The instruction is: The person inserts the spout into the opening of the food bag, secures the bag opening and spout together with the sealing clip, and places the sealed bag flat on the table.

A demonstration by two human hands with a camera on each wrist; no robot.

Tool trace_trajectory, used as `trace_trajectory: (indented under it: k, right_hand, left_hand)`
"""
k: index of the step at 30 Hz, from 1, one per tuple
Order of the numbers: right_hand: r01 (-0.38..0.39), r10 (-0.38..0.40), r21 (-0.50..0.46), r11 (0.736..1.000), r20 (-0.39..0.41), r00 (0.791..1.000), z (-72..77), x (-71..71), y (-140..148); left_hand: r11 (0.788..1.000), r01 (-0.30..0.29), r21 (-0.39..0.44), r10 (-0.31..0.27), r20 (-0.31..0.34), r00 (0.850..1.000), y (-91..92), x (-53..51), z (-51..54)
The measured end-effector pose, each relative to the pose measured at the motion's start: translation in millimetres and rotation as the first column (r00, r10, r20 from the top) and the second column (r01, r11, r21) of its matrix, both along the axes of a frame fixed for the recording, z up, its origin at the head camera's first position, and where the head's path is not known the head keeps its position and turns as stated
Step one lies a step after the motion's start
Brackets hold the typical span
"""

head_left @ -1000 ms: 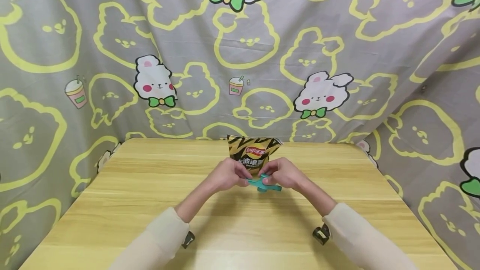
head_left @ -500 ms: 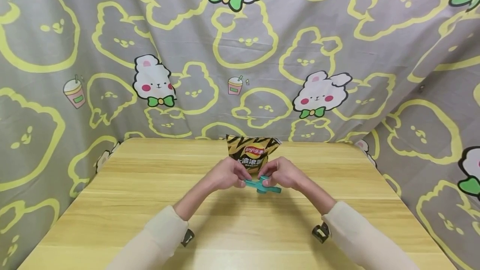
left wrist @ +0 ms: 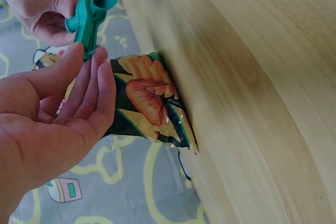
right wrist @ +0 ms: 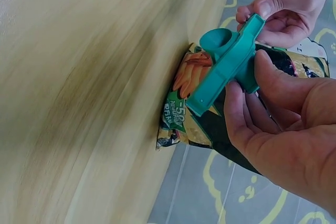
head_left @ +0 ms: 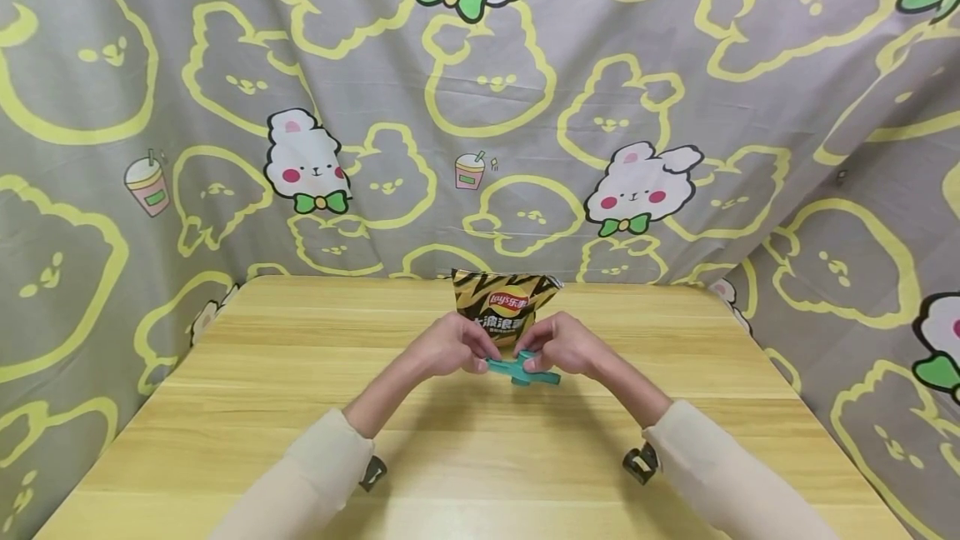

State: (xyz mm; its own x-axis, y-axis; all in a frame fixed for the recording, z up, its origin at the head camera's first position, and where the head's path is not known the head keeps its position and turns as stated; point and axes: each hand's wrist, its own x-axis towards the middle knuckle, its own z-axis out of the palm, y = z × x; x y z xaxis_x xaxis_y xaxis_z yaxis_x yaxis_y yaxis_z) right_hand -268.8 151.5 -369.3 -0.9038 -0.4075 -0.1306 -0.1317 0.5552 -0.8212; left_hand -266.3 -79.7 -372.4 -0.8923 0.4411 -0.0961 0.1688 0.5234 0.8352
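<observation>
Nearest you, your cream sleeves (head_left: 300, 473) reach in from both sides over the wood-grain tabletop (head_left: 495, 465), a small black device (head_left: 372, 473) showing beside the left cuff and another at the right. Farther along, between your two hands and clear of the tabletop, is the teal clip (right wrist: 226, 69): a long, narrow, smooth bar, with a round, hollow spout on one side of its middle and a rounded stub on the other. Your left hand (head_left: 453, 346) pinches one end of the bar between thumb and fingertips, its fingers bent close together. Your right hand (head_left: 567, 346) has thumb and forefinger closed on the rounded stub, the bar's free end jutting out beside it. Just beyond both hands stands a black-and-gold chip bag (head_left: 506, 302) with a red Lay's logo; whether your fingers touch it, you cannot tell. Behind that hangs a grey curtain (head_left: 517, 107) printed with yellow-outlined animals.
</observation>
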Motion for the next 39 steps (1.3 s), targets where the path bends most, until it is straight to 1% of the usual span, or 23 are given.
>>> trace_trajectory:
  k: [14, 20, 29, 39]
  right_hand:
    - [0.038, -0.038, 0.038, 0.999, -0.004, 0.999, -2.3, -0.8, -0.7]
    - [0.037, -0.038, 0.045, 0.998, 0.000, 0.999, -2.6, -0.9, -1.6]
    - [0.045, -0.046, 0.055, 0.997, 0.004, 0.999, -1.3, 1.4, -4.0]
    - [0.062, -0.062, 0.075, 0.995, -0.002, 0.998, -0.9, 2.7, -6.1]
  left_hand:
    - [0.999, -0.007, 0.038, 0.006, 0.024, 1.000, 0.7, -1.5, -3.8]
    - [1.000, -0.015, 0.025, 0.014, 0.027, 1.000, 1.2, -0.8, -4.4]
    - [1.000, -0.018, 0.012, 0.018, 0.028, 0.999, 0.8, 1.6, -2.8]
    - [0.999, -0.029, 0.022, 0.028, 0.048, 0.998, -0.4, 3.4, -2.6]
